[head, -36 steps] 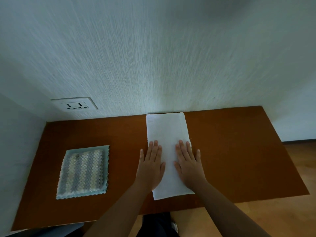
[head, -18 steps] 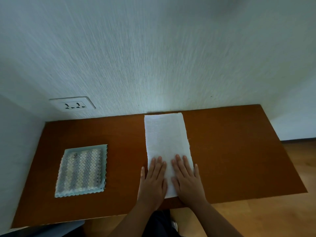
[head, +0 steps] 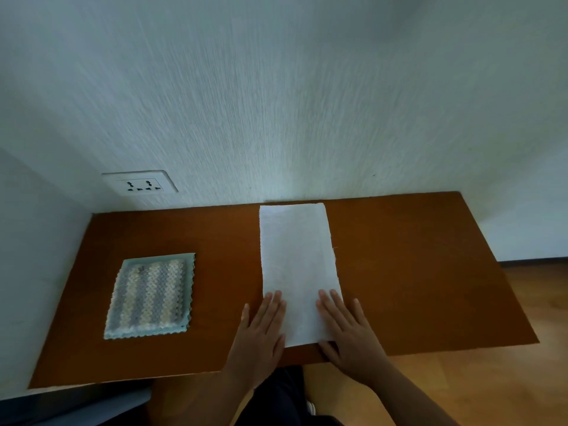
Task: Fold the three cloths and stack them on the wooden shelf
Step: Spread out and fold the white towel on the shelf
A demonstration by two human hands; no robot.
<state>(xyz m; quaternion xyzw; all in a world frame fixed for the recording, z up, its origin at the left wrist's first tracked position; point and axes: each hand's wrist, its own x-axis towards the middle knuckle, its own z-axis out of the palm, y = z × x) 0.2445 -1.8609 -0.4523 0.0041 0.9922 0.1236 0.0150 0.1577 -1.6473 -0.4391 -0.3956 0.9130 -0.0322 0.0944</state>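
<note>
Both the left hand [head: 259,330] and right hand [head: 347,330] lie flat, fingers spread (gripping nothing), pressing the white cloth's [head: 296,262] near corners onto the wooden shelf [head: 415,272], likely to smooth its crease.

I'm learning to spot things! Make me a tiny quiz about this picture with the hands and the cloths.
1. True or false: both hands lie flat on the white cloth.
2. Which cloth sits to the left on the wooden shelf? A) a red towel B) the striped cloth with a scalloped blue edge C) a black sock
3. Fill in: the far end of the white cloth reaches the ____ behind the shelf.

Key
1. True: the left hand and right hand press its near corners, fingers spread, gripping nothing.
2. B
3. wall
</note>
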